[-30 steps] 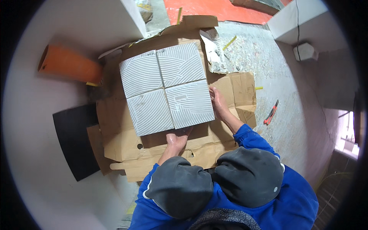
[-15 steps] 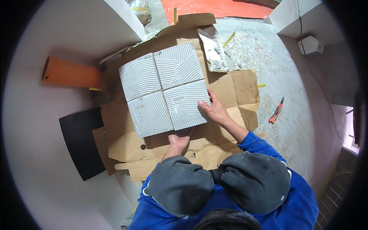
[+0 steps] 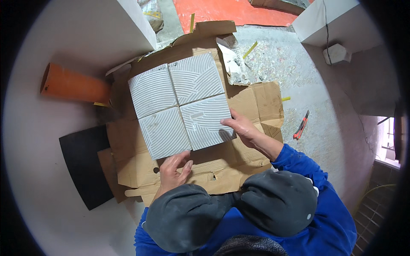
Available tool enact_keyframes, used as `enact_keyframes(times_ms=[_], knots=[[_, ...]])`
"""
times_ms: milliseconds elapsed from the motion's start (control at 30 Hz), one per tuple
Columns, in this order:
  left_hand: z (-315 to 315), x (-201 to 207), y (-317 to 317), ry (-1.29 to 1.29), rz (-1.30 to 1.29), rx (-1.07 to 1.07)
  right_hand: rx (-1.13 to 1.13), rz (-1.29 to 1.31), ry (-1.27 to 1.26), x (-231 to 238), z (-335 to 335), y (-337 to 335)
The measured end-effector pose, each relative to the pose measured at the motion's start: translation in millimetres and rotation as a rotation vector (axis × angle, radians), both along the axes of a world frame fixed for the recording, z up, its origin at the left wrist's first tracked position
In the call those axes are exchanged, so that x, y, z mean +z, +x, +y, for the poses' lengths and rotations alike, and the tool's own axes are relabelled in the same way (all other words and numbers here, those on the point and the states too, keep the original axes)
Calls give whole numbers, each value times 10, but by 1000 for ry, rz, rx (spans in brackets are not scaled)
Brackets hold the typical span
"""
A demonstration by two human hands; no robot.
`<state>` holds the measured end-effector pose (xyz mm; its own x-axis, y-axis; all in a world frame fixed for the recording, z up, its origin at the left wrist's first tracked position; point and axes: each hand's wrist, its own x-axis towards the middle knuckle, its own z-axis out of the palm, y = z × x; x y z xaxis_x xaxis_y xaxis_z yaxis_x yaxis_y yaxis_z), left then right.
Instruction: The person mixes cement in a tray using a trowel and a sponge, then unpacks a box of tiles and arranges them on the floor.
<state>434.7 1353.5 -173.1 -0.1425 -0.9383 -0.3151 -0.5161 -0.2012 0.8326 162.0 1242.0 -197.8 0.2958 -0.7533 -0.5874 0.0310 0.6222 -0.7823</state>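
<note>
A block of square tiles [image 3: 164, 132] lies over brown cardboard [image 3: 239, 161], split by dark joints into quarters. Pale grey curved ridges, like combed adhesive, cover the upper faces. My right hand [image 3: 247, 131] grips the right edge of the near-right tile [image 3: 209, 116], thumb on top and the other fingers down at the side, partly hidden. At the near edge, close to the middle joint, my left hand [image 3: 173, 170] has its fingers bent and apart. Its fingertips reach or nearly touch the tile edge, and no object shows inside it.
To the right on the dusty floor lies a red utility knife [image 3: 301, 125]. An orange pipe [image 3: 74, 85] and a black sheet [image 3: 83, 166] are at the left wall. Torn white card [image 3: 232, 66] and yellow strips [image 3: 250, 50] lie beyond the tiles. White pillars flank the far side.
My left hand has come out from under the near edge and moved left, fingers now bent at that edge. My right hand keeps its grip. The view has shifted slightly.
</note>
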Motion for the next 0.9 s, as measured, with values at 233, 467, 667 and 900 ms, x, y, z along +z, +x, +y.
enact_keyframes(times_ms=[233, 467, 667, 900], knots=[[-197, -431, -153, -552, -534, -246, -13, 137, 53, 145, 2, 202], [-97, -617, -115, -536, -567, -307, -31, 138, 40, 249, 66, 194], [-109, -627, -110, -571, -540, -291, -37, 200, 20, 196, 21, 56], [-110, -596, -64, -513, -402, -255, -35, 116, 100, -164, -104, -1]])
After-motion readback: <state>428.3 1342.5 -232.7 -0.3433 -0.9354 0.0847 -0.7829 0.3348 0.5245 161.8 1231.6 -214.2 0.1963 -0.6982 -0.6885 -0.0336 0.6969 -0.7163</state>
